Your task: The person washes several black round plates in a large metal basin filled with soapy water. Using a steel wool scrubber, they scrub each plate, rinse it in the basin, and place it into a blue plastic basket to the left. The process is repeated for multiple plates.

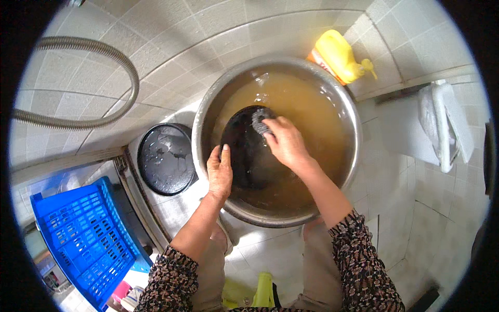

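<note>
A large round metal basin (353, 156) stands before me with cloudy brown water (312, 101) in it. At its left side a round black pan or tray (243, 156) lies tilted, partly under the water. My left hand (220, 171) grips that black piece by its left rim, thumb on top. My right hand (286, 142) holds a grey metal scouring pad (262, 120) against the dark surface near its upper edge. The lower right part of the black piece is hidden by the murky water.
Another round black pan (167, 159) lies wet on the tiled floor left of the basin. A yellow jug with a pump (337, 56) stands behind at the right. A blue plastic crate (85, 238) is at lower left, and a ribbed metal hose (134, 82) loops at upper left.
</note>
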`<control>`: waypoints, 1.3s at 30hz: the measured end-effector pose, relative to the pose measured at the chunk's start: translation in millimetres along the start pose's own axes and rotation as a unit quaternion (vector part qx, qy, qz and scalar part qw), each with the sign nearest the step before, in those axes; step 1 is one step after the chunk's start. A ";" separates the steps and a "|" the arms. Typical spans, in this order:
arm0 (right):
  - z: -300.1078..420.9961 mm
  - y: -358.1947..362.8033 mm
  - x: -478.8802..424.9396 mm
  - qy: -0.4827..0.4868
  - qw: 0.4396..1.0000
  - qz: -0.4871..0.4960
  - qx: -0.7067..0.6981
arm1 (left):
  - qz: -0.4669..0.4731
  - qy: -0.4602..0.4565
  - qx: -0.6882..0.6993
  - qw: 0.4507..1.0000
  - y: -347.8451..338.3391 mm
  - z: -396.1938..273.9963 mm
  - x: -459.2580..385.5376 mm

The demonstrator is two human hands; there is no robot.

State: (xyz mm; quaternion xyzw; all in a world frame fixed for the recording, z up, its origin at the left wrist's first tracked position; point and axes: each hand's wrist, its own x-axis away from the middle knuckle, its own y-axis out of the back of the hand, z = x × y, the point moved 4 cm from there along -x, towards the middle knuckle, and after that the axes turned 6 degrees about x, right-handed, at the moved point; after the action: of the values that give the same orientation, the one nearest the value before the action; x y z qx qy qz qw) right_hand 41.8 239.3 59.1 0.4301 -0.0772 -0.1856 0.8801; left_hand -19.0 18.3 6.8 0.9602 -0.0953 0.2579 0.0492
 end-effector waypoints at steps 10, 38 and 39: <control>-118.2 158.3 27.4 -0.290 0.856 -0.192 -0.382 | -0.008 0.082 0.036 0.996 10.1 0.1 -2.0; -155.9 196.8 -68.2 -0.364 0.833 -0.290 -0.298 | 0.001 0.126 0.043 0.991 2.5 12.6 3.4; -157.1 197.0 -70.0 -0.364 0.835 -0.288 -0.295 | 0.003 0.130 0.048 0.990 2.3 13.8 2.2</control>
State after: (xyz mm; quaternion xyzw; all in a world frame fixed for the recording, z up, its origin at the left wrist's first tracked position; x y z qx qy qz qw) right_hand 75.1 491.8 118.5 0.0540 -0.2057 -0.5877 0.7806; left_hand -10.9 13.7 -3.9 0.9195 -0.0788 0.3847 0.0146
